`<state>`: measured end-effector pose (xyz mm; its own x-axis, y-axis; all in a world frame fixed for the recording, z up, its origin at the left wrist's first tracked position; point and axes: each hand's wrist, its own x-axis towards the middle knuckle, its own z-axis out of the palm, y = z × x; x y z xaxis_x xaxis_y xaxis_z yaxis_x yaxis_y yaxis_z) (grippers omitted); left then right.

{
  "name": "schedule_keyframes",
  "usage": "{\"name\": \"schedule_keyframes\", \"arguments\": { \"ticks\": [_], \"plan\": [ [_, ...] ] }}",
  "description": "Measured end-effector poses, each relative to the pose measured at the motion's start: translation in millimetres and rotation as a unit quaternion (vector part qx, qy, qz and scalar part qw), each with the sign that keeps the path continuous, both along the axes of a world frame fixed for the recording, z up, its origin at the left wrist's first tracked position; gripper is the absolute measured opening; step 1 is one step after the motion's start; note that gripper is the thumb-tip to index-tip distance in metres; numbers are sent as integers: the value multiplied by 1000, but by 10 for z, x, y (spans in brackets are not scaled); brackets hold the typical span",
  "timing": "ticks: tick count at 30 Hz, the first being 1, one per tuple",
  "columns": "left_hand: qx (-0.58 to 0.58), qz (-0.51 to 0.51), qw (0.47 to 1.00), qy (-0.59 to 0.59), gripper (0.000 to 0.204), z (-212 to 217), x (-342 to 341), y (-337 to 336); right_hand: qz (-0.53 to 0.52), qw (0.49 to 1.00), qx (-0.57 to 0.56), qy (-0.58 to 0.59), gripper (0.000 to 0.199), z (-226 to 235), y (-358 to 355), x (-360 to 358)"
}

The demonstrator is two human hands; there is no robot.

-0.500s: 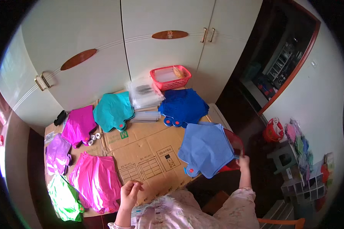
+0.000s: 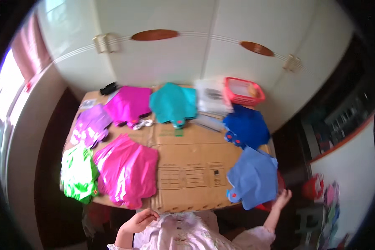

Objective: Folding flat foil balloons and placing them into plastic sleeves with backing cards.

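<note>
A stack of light blue flat fabric pieces (image 2: 254, 177) lies at the right end of the table, with a round red badge on its lower left tab. Just right of it, beside a red container (image 2: 281, 183) mostly hidden behind the stack, is my right hand (image 2: 282, 199), its fingers apart and nothing visible in them. My left hand (image 2: 142, 220) hovers in front of the table's near edge, thumb and fingers curled together. Anything small between them cannot be made out. Nearest to it are the glossy pink pieces (image 2: 127, 171).
Around the cardboard-covered table (image 2: 187, 154) lie green (image 2: 79, 173), purple (image 2: 91, 125), magenta (image 2: 131, 104), teal (image 2: 173, 102) and dark blue (image 2: 246, 125) stacks. Clear plastic bags (image 2: 212, 96) and a red basket (image 2: 245, 96) stand at the back, before a white wardrobe.
The view has swung left, so the table appears further right. My right hand, earlier pinched at the light blue stack's edge, now has its fingers apart. The left stays curled.
</note>
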<state>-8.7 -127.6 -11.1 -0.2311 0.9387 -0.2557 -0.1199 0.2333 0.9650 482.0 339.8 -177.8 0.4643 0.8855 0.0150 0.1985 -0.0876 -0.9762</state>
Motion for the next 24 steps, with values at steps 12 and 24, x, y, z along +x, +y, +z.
{"name": "schedule_keyframes", "arguments": {
  "ticks": [12, 24],
  "plan": [
    [-38, 523, 842, -128, 28, -2118, -544, -1224, 470, 851, 224, 62, 18, 1787, -1976, -3012],
    [-373, 510, 771, -77, 47, -3555, -927, -2045, 773, 563, 267, -119, 21, 1878, -3031, -4089]
  ]
}}
